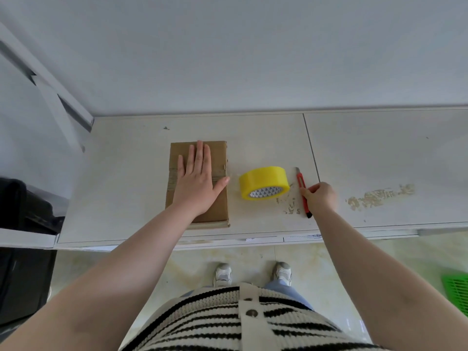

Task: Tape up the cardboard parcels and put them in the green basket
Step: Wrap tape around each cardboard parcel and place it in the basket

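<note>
A flat cardboard parcel point(200, 158) is laid on a pale table point(126, 186), near its middle. The parcel is pressed down by the left hand point(196, 181), which is laid flat on it with the fingers straight and close together and the thumb spread out to the right, reaching the right edge of the parcel. A band of clear tape is seen across the parcel under the palm, and a thin strip of it appears to run from the parcel's right edge toward the yellow tape roll point(264, 182). The roll is placed just beside the parcel, on its right, tilted so that the white core with a triangle pattern is shown toward the camera.

To the right of the roll, a red utility knife point(301, 184) is laid on the table, its blade end pointed away from the person. The knife is gripped at its middle by the right hand point(321, 197), whose fingers are curled around the handle.

A corner of the green basket point(457, 290) is seen on the floor at the right edge of the view, well apart from the parcel. Patches of worn surface point(379, 197) are seen on the table to the right of the knife. A black object point(25, 216) is found at the left, beside the table.
</note>
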`<state>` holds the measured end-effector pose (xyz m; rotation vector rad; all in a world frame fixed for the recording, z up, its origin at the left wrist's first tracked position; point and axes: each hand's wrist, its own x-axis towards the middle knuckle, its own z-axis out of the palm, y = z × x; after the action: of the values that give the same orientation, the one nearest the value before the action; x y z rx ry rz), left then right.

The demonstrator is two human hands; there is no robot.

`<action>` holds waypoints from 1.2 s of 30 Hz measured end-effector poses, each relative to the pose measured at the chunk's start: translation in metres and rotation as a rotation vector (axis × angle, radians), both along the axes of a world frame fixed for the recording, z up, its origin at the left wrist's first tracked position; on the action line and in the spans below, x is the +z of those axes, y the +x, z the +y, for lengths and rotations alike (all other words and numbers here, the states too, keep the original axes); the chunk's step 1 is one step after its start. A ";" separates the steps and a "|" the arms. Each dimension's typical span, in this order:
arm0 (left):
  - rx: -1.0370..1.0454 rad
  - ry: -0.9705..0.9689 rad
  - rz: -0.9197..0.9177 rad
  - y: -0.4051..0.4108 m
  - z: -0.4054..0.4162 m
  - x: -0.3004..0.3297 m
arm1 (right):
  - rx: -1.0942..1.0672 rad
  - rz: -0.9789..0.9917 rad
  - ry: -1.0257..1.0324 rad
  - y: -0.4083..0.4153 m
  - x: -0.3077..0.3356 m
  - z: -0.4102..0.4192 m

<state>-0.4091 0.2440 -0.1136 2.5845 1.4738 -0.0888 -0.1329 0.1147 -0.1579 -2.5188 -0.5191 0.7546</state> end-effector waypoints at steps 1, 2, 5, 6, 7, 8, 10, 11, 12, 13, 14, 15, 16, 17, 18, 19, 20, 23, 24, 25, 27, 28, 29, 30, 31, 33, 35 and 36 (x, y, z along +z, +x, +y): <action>0.000 0.002 0.000 0.000 0.000 0.000 | -0.001 -0.002 0.026 -0.001 0.004 -0.001; 0.001 0.003 -0.004 0.000 0.000 0.000 | -0.007 -0.011 0.080 -0.002 0.009 0.001; 0.001 0.020 -0.015 -0.001 0.000 -0.002 | 0.104 -0.084 0.362 -0.015 0.038 0.025; -0.001 0.029 -0.021 -0.001 0.000 -0.002 | 0.243 -0.089 0.433 -0.023 0.051 0.041; -0.004 0.033 -0.029 -0.002 -0.001 -0.003 | 0.424 -0.072 0.468 -0.034 0.064 0.057; -0.005 0.034 -0.036 -0.002 -0.001 -0.003 | 0.621 -0.039 0.446 -0.047 0.076 0.072; -0.004 0.032 -0.038 -0.002 -0.001 -0.003 | 0.974 0.009 0.259 -0.071 0.091 0.093; -0.003 0.030 -0.034 -0.002 -0.001 -0.003 | 1.091 0.018 0.127 -0.079 0.094 0.101; -0.001 0.028 -0.033 -0.002 0.000 -0.002 | 1.148 0.035 -0.005 -0.084 0.095 0.106; -0.001 0.026 -0.035 -0.002 0.000 -0.002 | 1.163 0.066 -0.114 -0.086 0.097 0.109; -0.002 0.022 -0.038 -0.002 0.000 -0.002 | 1.163 0.102 -0.187 -0.086 0.099 0.110; -0.003 0.018 -0.038 -0.002 0.000 -0.002 | 1.159 0.127 -0.229 -0.086 0.101 0.111; -0.005 0.013 -0.038 -0.002 -0.001 -0.002 | 1.157 0.133 -0.248 -0.085 0.103 0.110; -0.008 0.010 -0.038 -0.002 -0.001 -0.002 | 1.155 0.126 -0.250 -0.085 0.104 0.109; -0.009 0.010 -0.038 -0.002 -0.001 -0.003 | 1.152 0.118 -0.239 -0.085 0.104 0.108; -0.009 0.012 -0.040 -0.002 -0.001 -0.003 | 1.145 0.111 -0.220 -0.085 0.104 0.106; -0.009 0.013 -0.043 -0.002 -0.001 -0.003 | 1.136 0.106 -0.198 -0.085 0.104 0.104; -0.019 0.010 -0.051 -0.003 0.000 -0.002 | 1.060 0.136 -0.102 -0.083 0.105 0.091; -0.022 0.008 -0.050 -0.003 0.000 -0.001 | 1.018 0.150 -0.060 -0.080 0.106 0.084; -0.023 0.005 -0.042 -0.002 0.000 0.000 | 0.963 0.160 -0.018 -0.076 0.107 0.076; -0.028 0.005 -0.011 -0.001 -0.002 0.005 | 0.787 0.200 0.065 -0.066 0.111 0.057; -0.039 0.025 0.011 0.000 -0.003 0.008 | 0.682 0.234 0.111 -0.062 0.112 0.048; -0.056 0.065 0.029 0.001 -0.006 0.013 | 0.585 0.272 0.164 -0.060 0.114 0.038; -0.076 0.113 0.004 0.003 -0.010 0.019 | 0.506 0.307 0.222 -0.060 0.116 0.031; -0.104 0.145 -0.084 0.006 -0.016 0.026 | 0.437 0.339 0.283 -0.062 0.117 0.024; -0.151 0.057 -0.435 0.019 -0.031 0.040 | 0.312 0.400 0.397 -0.068 0.121 0.016; -0.128 -0.147 -0.718 0.036 -0.048 0.055 | 0.229 0.475 0.490 -0.076 0.125 0.011; -0.100 -0.223 -0.784 0.043 -0.055 0.060 | 0.209 0.510 0.530 -0.080 0.127 0.009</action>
<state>-0.3657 0.1894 -0.0535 2.1175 0.9705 0.6327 -0.2125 0.1238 -0.0310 -1.7224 -0.6924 1.1198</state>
